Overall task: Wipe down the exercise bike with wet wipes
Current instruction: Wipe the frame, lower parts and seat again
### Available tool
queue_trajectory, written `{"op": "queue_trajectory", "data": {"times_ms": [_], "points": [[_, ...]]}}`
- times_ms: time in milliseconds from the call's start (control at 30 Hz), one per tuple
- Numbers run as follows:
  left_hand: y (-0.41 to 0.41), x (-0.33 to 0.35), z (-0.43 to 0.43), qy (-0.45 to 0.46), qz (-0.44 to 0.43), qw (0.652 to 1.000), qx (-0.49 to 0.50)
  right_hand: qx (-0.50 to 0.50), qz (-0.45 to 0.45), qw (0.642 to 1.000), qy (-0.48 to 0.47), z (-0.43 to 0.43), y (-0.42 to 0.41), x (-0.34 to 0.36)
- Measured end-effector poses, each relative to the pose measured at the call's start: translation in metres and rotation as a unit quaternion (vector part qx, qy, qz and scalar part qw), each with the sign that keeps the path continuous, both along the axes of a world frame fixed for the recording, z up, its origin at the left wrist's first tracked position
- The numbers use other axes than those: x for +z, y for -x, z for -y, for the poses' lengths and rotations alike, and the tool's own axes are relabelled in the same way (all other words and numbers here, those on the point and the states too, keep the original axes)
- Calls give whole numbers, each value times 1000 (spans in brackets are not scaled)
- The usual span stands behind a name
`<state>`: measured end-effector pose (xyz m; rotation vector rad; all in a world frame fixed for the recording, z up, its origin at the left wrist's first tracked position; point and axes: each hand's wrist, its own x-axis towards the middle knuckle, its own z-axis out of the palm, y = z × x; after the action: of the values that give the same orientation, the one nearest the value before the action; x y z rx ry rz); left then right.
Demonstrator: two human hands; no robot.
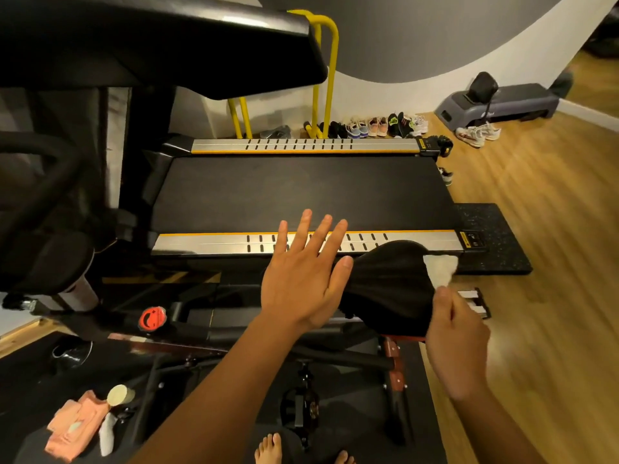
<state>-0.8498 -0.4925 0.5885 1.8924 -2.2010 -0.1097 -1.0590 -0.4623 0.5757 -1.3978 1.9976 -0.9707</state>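
With the left hand [303,279] spread open beside the padded black bike saddle [388,286], the right hand [457,333] pinches a white wet wipe [441,267] against its rear edge, probably mid-wipe; next, sweep forward.

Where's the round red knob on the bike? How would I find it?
Start at the long black treadmill belt with silver side rails. Come down towards the person to the black exercise bike frame running across the view, left of the black padded saddle. The round red knob sits on top of that frame; it is the only bright red round thing among the black parts.
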Motion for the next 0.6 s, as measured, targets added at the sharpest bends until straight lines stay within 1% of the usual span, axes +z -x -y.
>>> {"op": "queue_trajectory", "data": {"times_ms": [33, 133, 167, 233, 267, 333, 367, 400, 433, 500, 533, 600], "points": [[0, 0, 0, -1, -1, 1000, -6, -30, 1, 999, 15, -11, 0, -6], [0, 3, 0, -9, -8, 1000, -25, -98, -47, 992, 66, -39, -10, -17], [0, 3, 0, -10, -11, 999, -30, -114, -46, 990, 71, -47, -19, -18], [-1, 5, -2, -13, -16, 999, -43, -145, -9, 988, 41, -60, -43, -20], [-3, 6, -4, -14, -18, 998, -54, -172, 28, 985, 6, -64, -54, -21], [-9, 8, -9, -9, -29, 996, -80, -227, 114, 965, -65, -66, -80, -18], [-12, 9, -11, -3, -50, 994, -93, -240, 150, 956, -83, -65, -95, -11], [-15, 10, -13, 3, -93, 990, -103, -235, 181, 951, -89, -63, -112, -2], [-18, 13, -15, 5, -157, 982, -104, -216, 207, 950, -89, -60, -129, 6], [-30, 18, -20, -8, -287, 954, -92, -172, 257, 948, -72, -51, -162, 21], [-40, 21, -24, -19, -326, 942, -80, -171, 280, 942, -70, -45, -175, 28], [-68, 25, -33, -46, -378, 924, -37, -192, 312, 926, -87, -35, -196, 39]]}}
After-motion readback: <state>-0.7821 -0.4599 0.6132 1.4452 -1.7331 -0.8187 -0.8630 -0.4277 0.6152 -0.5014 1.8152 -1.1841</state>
